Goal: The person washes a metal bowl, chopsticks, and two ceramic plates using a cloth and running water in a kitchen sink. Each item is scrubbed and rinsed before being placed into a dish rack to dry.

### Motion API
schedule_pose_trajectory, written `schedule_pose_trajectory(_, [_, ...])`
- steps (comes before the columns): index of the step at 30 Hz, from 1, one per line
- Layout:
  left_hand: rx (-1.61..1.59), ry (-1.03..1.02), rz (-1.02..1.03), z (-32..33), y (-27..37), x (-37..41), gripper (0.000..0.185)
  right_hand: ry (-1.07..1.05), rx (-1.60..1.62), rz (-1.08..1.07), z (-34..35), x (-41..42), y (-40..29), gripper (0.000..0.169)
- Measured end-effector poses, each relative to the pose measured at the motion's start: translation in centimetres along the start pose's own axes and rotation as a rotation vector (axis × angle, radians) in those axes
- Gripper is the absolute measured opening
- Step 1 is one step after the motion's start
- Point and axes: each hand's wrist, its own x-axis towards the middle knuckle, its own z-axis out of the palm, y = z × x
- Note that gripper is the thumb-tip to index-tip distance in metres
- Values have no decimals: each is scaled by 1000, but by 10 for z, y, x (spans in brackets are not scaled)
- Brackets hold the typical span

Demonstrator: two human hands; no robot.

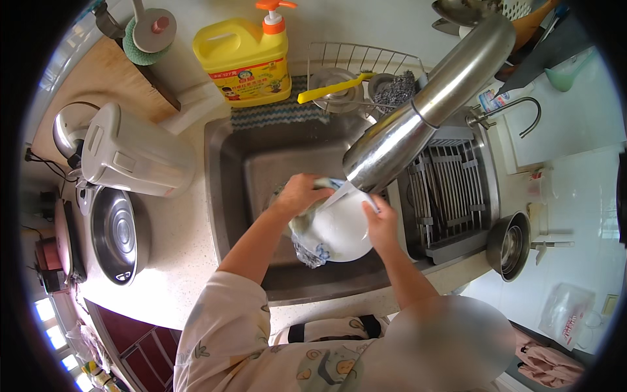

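A white bowl (345, 232) with blue decoration is tilted over the stainless-steel sink basin (264, 166). My right hand (382, 223) grips the bowl's right rim. On its left side, my left hand (303, 196) is closed on a pale greenish cloth (304, 220) against the bowl; its fingertips are partly hidden. Water (337, 197) runs from the wide metal faucet (392, 142) into the bowl and spills over its lower left edge. The faucet head hides part of the far rim.
Behind the basin are a yellow detergent jug (250, 63) and a wire rack (365, 49) holding a yellow brush (335, 89) and a steel scourer (394, 92). A drying rack (448, 191) fills the sink's right side. A white lidded container (142, 152) and metal basin (120, 235) stand left.
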Motion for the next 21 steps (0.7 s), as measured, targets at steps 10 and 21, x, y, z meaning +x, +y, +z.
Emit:
schedule_pose_trajectory(10, [15, -62, 62, -6, 10, 4, 30, -172, -313, -168, -4, 8, -20, 25])
schedule_pose_trajectory(21, [-364, 428, -52, 14, 5, -12, 23, 46, 309, 16, -13, 23, -8, 23])
